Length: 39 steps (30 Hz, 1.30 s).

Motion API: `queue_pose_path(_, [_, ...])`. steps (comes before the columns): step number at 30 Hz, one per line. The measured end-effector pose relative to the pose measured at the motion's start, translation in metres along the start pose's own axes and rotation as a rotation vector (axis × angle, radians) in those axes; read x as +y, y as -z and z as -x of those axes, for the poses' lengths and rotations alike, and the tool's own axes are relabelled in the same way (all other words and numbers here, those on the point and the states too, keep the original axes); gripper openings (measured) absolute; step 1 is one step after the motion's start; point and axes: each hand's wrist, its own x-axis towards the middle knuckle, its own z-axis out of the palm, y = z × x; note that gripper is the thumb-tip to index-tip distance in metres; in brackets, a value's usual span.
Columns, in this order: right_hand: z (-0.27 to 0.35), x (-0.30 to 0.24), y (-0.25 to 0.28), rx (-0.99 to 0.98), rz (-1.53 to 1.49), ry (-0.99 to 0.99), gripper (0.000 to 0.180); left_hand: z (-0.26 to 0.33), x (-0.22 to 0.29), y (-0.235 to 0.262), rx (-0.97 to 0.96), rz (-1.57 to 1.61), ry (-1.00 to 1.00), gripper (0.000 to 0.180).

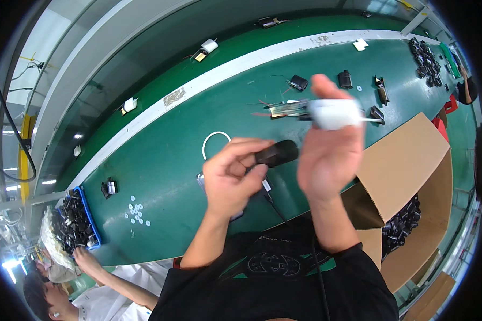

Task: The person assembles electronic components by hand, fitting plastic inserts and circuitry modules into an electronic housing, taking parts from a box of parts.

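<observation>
My left hand [230, 179] pinches a dark, rounded plastic casing [281, 153] between thumb and fingers, over the middle of the bench. Just to the right and a little farther off, my right hand [331, 160] is raised with its palm showing. Its fingers hold a white cylindrical part [334, 114], smeared by motion. From that part's left end sticks a narrow board with thin red wires [288, 109]; a thin white stem juts from its right end. The casing and the white part are apart. Under my left hand lies a cable with a light plug [266, 185].
Black casings [299, 82] and small assemblies [381, 91] lie beyond my hands. An open cardboard box [407, 166] holding black parts stands right. Small white discs [136, 211] and a blue tray [89, 216] are left, where a co-worker's hand [85, 259] reaches. A conveyor [155, 88] runs behind.
</observation>
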Motion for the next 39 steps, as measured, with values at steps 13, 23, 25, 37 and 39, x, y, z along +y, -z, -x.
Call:
queue_pose_path(13, [0.014, -0.041, 0.011, -0.757, 0.609, -0.226, 0.036, 0.006, 0.007, 0.026, 0.176, 0.885, 0.128, 0.036])
queue_pose_path(23, [0.003, -0.045, 0.004, -0.815, 0.798, -0.126, 0.032, 0.008, 0.019, 0.021, 0.336, 0.643, 0.224, 0.047])
queue_pose_path(25, [0.000, -0.044, 0.007, -0.809, 0.784, -0.136, 0.031, 0.007, 0.020, 0.018, 0.327, 0.641, 0.243, 0.047])
queue_pose_path(37, [0.007, -0.031, 0.021, -0.748, 0.612, -0.121, 0.026, 0.014, 0.027, 0.004, 0.375, 0.522, 0.240, 0.045])
queue_pose_path(39, [0.005, -0.033, 0.024, -0.826, 0.675, -0.087, 0.033, 0.014, 0.028, 0.002, 0.376, 0.484, 0.234, 0.046])
